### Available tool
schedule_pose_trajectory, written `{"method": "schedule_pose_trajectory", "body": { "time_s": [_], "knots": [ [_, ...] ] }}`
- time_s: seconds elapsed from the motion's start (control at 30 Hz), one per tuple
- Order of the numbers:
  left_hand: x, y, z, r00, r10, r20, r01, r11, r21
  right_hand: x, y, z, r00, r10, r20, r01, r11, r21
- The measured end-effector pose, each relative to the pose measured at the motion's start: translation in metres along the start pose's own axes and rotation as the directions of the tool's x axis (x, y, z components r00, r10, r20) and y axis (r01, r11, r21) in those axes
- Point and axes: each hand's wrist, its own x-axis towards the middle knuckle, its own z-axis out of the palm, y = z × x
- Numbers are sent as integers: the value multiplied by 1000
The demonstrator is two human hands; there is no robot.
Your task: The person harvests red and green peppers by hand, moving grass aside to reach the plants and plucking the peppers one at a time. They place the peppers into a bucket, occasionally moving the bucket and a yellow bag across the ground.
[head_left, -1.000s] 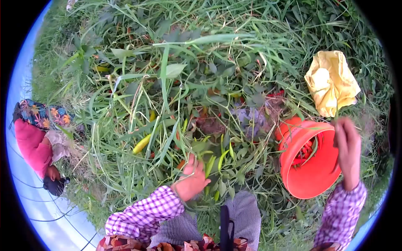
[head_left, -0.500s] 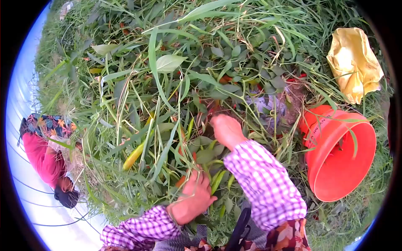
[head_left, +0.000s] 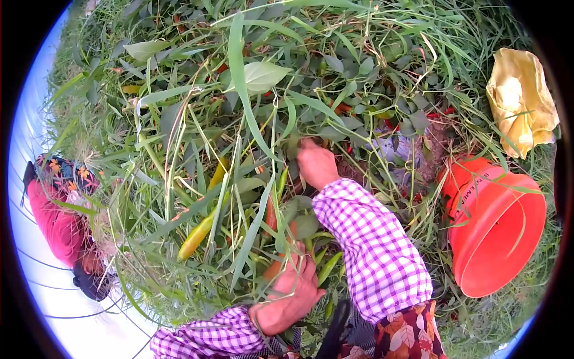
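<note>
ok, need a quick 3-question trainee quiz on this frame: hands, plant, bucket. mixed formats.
1. True or false: the orange bucket stands upright on its base.
2. Multiple choice: the right hand is A) inside the bucket, B) deep among the leaves of the pepper plant, C) on the yellow bag.
3. Fill in: the left hand closes around an ______ pepper low on the plant.

Key
1. False: it lies tilted on its side, mouth open toward the camera.
2. B.
3. Orange.
</note>
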Motion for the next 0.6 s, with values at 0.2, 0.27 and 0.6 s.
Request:
{"method": "schedule_pose_trajectory", "body": {
  "time_s": [0.2,0.27,0.6],
  "knots": [
    [0,0,7,1000,-3,-21,4,998,68,26,-38,-31,905,77,418,266,662,-700],
    [0,5,18,998,-55,36,35,907,420,22,-42,-41,898,-1,441,348,617,-706],
    [-2,-3,8,994,-4,-111,7,1000,30,10,-50,-101,811,-353,467,571,653,-497]
  ]
}}
